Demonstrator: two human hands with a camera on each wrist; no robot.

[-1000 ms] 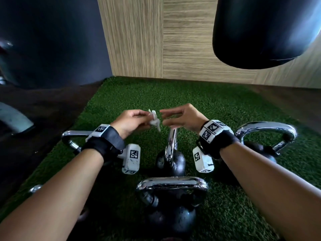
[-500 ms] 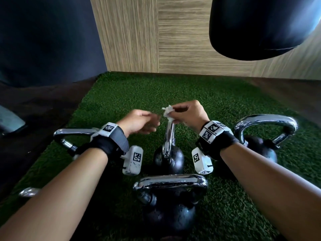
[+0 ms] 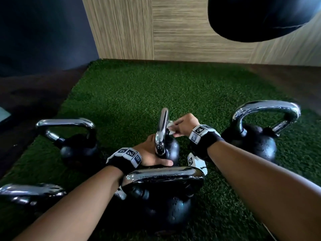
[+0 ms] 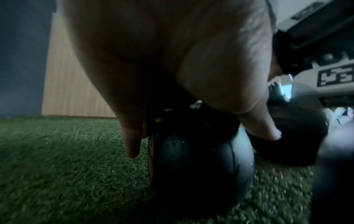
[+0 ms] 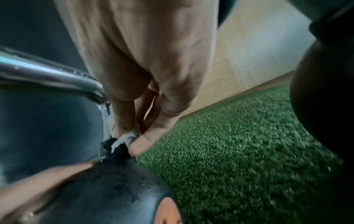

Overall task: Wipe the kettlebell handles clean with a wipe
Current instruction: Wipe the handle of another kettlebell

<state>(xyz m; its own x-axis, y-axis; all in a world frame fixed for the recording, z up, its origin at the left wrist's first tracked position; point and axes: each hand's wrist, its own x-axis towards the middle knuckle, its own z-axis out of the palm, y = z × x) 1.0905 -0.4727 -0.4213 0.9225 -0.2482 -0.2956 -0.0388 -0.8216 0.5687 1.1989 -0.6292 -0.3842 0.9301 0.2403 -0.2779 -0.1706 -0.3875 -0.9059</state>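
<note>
A small black kettlebell (image 3: 172, 150) with a chrome handle (image 3: 162, 127) stands mid-mat, handle edge-on to me. My left hand (image 3: 152, 156) grips its body at the handle's base, thumb across the front; in the left wrist view the thumb (image 4: 262, 128) and a finger (image 4: 132, 144) straddle the black ball (image 4: 193, 160). My right hand (image 3: 182, 125) pinches a crumpled white wipe (image 3: 171, 126) against the handle's right side. The right wrist view shows the wipe (image 5: 125, 138) pinched low on the handle (image 5: 47, 72), near where it meets the body.
Other chrome-handled kettlebells stand on the green turf mat (image 3: 156, 87): one at left (image 3: 76, 145), a larger one at right (image 3: 251, 143), one directly in front of me (image 3: 156, 209), and a handle at lower left (image 3: 29, 190). A black punching bag (image 3: 269, 18) hangs at upper right.
The wipe passed from my left hand to my right. Both hands came down: the left took hold of the middle kettlebell, the right brought the wipe onto its handle.
</note>
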